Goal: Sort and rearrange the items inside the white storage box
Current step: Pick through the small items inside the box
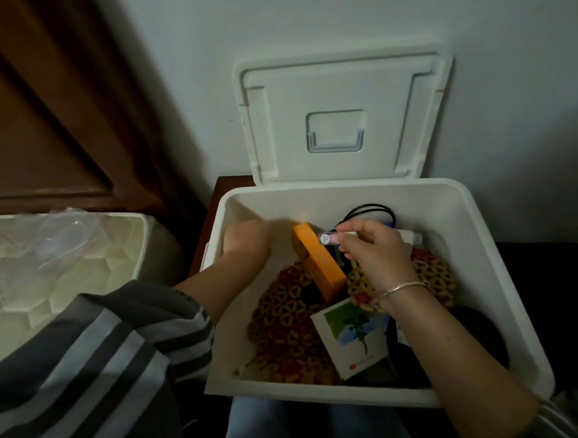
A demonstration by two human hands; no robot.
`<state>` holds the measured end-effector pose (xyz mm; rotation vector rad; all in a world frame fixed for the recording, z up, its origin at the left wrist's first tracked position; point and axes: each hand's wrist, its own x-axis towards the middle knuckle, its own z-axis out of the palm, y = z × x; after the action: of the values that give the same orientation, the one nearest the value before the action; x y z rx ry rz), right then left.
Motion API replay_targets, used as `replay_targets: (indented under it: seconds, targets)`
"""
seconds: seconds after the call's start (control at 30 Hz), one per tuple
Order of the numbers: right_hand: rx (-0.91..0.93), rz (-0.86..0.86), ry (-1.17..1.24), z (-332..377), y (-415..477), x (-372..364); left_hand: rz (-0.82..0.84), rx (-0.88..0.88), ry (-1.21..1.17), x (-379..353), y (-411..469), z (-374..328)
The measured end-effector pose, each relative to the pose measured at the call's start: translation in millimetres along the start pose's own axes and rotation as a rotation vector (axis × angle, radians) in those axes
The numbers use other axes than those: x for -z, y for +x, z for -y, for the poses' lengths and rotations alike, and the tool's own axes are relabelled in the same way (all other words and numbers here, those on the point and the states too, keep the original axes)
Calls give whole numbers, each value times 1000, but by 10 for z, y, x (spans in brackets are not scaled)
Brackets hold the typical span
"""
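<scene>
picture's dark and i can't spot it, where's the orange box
Head view: the orange box lies slanted inside the white storage box, between the left hand and right hand, near end by the woven mat.

Before me: storage box point(281, 204), its lid point(335, 119) upright behind it against the wall point(329, 16). Inside I find a cable point(367, 209) at the back, cartons point(325, 272) mid-box, a card point(351, 336) in front, mats point(283, 331) beneath; a bin point(53, 288) stands left.

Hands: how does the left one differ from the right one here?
The left hand is blurred, at the left wall of the box, its grip unclear; the right hand is sharp and pinches a small pale tube. The right wrist wears a bracelet; the left is bare. Both are inside the box.
</scene>
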<state>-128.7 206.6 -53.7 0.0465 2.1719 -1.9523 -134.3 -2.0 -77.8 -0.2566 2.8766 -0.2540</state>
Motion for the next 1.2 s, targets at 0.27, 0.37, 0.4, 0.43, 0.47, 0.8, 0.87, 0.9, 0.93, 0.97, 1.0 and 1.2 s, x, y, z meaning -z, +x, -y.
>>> replay_targets:
  seconds: [0.27,0.37,0.4,0.43,0.47,0.8,0.87,0.9,0.93,0.97,1.0,1.2]
  targets:
    - [41,-31,-31,-6,24,17,-33,-42,155,-148,45,-25]
    - [39,-35,-26,-22,35,21,-45,-39,208,-169,50,-39]
    - [36,-38,-29,-29,38,24,-47,-31,227,-178,48,-51]
    - [32,-40,-34,-35,41,28,-48,-25,251,-183,43,-65]
    - [27,-41,-38,-41,44,32,-49,-23,279,-192,36,-76]
    - [46,25,-109,-78,32,-2,-431,-189,106,92,-512,243]
    - [54,58,-158,-82,21,-51,-507,-88,-133,75,-718,418]
    - [54,79,-186,-84,10,-85,-476,-20,-353,54,-815,474]
    - [53,104,-216,-79,2,-125,-401,38,-598,37,-893,497]
    - [57,132,-251,-63,-1,-179,-317,77,-818,0,-937,500]
    - [70,161,-292,-36,3,-248,-260,96,-975,-39,-963,489]
    - [266,252,-724,86,213,-818,-334,161,-1134,-156,-982,475]
